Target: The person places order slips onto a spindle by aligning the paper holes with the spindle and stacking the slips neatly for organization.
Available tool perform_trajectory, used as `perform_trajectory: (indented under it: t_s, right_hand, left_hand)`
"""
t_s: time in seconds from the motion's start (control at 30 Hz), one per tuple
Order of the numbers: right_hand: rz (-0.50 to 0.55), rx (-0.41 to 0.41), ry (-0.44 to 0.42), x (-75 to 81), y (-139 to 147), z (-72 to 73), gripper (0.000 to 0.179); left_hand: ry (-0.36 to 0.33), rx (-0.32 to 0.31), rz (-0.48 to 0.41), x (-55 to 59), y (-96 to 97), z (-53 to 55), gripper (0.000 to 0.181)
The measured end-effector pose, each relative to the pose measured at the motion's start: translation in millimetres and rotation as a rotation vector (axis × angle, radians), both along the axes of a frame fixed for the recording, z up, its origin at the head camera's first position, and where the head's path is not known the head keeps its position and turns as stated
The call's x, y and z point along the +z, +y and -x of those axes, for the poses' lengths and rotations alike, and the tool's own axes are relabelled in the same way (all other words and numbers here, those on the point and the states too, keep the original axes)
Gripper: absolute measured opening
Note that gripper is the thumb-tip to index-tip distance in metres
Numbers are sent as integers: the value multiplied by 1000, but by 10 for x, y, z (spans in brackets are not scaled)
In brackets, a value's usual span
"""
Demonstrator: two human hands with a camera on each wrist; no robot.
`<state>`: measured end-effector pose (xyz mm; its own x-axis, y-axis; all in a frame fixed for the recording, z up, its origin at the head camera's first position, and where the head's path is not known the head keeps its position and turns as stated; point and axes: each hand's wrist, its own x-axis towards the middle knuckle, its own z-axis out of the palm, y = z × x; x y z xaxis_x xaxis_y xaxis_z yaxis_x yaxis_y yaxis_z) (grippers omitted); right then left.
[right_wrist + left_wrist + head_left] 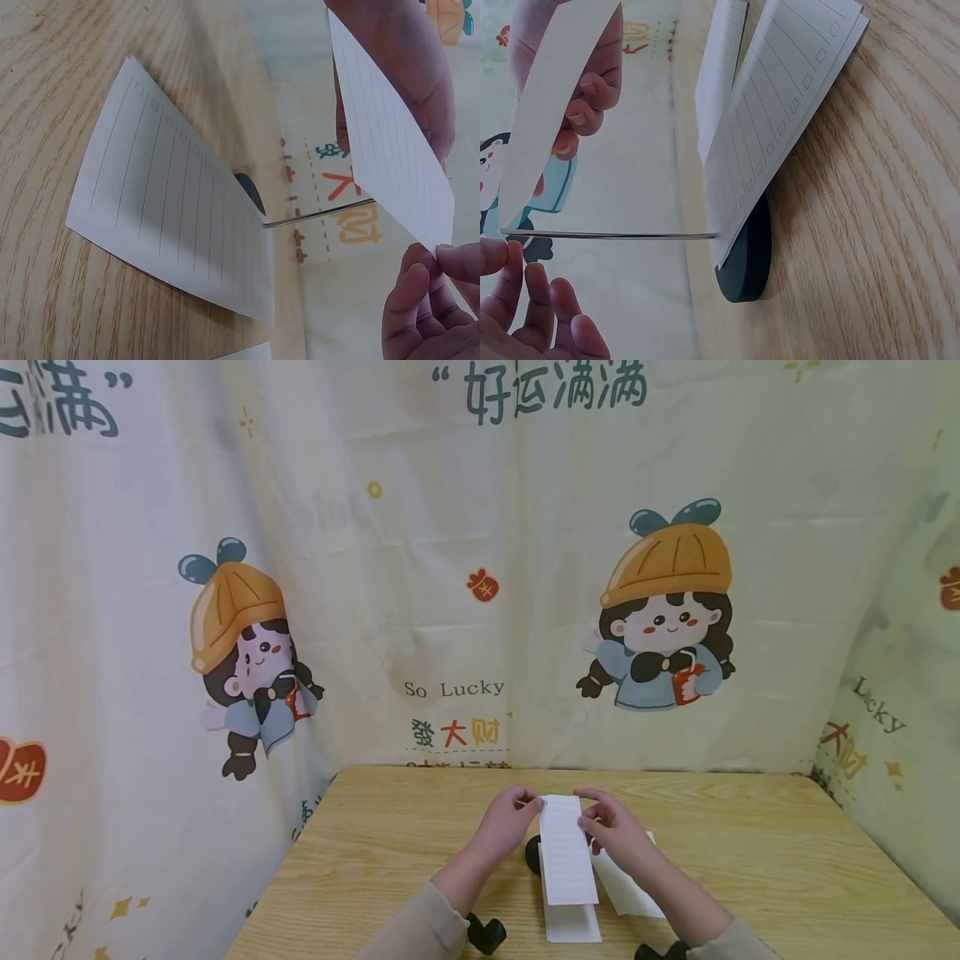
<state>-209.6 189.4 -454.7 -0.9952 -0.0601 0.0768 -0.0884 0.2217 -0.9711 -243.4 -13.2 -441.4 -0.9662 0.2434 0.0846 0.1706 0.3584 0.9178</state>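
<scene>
A white sheet of lined paper [567, 852] is held up over the table, its upper panel standing above a lower lined panel [573, 927]. My left hand [506, 822] pinches its upper left corner between thumb and finger. At the right edge, my right hand [618, 837] pinches the same paper, its index finger reaching out over the top. The left wrist view shows a thin edge-on panel joining the raised part to the lined lower part [780, 112], which has a column of small checkboxes. Under that part sits a dark rounded object [746, 259], partly hidden by the paper.
Another white paper [630, 889] lies on the wooden table [405, 827], partly behind my right forearm. Black objects show beside the left cuff [486, 935] and at the bottom edge near the right cuff. A printed curtain [420, 610] hangs behind the table and along its sides.
</scene>
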Motion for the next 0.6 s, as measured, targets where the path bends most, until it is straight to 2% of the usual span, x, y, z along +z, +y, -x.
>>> perform_trajectory:
  t_s: [0.27, 0.6]
  right_hand:
    - [-33, -3, -27, -72, 10, 5, 42]
    - [-37, 61, -39, -123, 45, -11, 45]
  left_hand:
    - [-13, -10, 55, -79, -33, -4, 15]
    - [-23, -38, 94, -108, -52, -12, 17]
